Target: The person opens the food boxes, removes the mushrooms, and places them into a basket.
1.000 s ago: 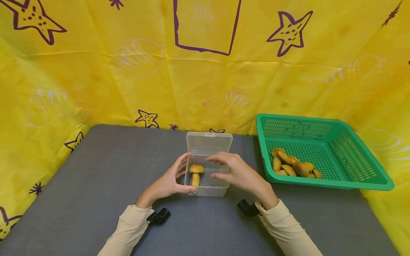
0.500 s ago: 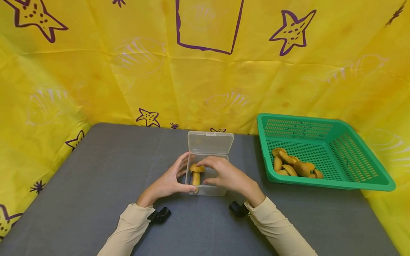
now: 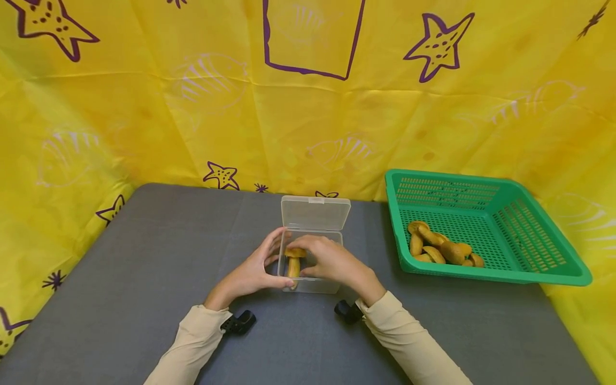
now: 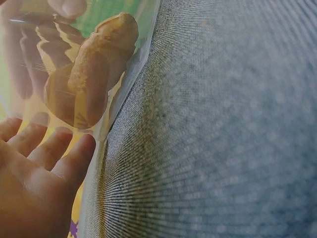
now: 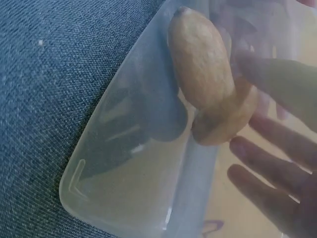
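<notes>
A clear plastic box [image 3: 317,287] stands on the grey table with its hinged lid [image 3: 315,214] raised at the back. Inside, along the left end, lies a brown mushroom [image 3: 294,266], cap toward the back and stem toward the front. My left hand [image 3: 252,272] grips the box's left end, thumb at the front rim and fingers along the side; the left wrist view shows its fingertips against the wall. My right hand [image 3: 332,262] reaches into the box from the right. Its fingertips are at the mushroom's cap, with the thumb lower, near the stem.
A green plastic basket [image 3: 495,275] stands at the right, with several brown mushrooms [image 3: 452,252] heaped in its near left corner. The table [image 3: 192,230] meets a yellow cloth [image 3: 289,123] with sea-creature drawings at its back edge.
My right hand has moved left and down into the box, from beside the mushroom to its cap. The left hand and the box have stayed in place.
</notes>
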Demonstrator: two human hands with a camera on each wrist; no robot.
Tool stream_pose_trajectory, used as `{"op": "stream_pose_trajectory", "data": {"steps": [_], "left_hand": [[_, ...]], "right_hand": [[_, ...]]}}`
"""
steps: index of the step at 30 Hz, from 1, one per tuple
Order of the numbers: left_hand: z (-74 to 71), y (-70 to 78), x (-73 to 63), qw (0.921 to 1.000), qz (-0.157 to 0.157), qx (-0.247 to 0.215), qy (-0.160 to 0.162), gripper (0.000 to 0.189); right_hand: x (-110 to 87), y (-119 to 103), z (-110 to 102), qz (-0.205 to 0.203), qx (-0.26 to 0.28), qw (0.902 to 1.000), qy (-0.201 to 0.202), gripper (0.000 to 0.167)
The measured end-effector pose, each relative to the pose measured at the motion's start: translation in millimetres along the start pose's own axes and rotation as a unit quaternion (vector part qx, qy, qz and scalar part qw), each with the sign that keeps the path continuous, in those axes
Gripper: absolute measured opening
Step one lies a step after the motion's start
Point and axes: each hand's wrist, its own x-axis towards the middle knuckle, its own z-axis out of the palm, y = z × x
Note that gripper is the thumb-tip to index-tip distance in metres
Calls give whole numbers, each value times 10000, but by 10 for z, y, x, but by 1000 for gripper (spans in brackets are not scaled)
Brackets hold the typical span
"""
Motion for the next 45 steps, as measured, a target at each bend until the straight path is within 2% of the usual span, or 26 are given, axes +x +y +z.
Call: {"op": "stream_pose_trajectory", "data": {"steps": [10, 14, 16, 22, 26, 37, 45], "left_hand": [[5, 22, 3, 10000, -78, 8, -31, 110], [12, 25, -3, 10000, -82, 20, -35, 110], [14, 24, -6, 10000, -85, 31, -36, 110], [8, 22, -15, 10000, -65, 40, -31, 109], [3, 24, -19, 10000, -63, 43, -23, 109], [4, 7, -9, 10000, -11, 12, 8, 110], [7, 1, -2, 10000, 29, 33, 23, 110]], "right_hand": [[-16, -41, 2, 560, -122, 9982, -204, 56], [-32, -49, 5, 626, -97, 9979, -154, 54], [-39, -47, 8, 607, -76, 9981, -70, 53], [-53, -19, 23, 153, -31, 9991, 388, 47], [-47, -14, 31, -2, -120, 9987, 486, 46], [-32, -32, 8, 233, 194, 9995, 124, 42], [-28, -5, 2, 200, 185, 9996, 103, 40]]}}
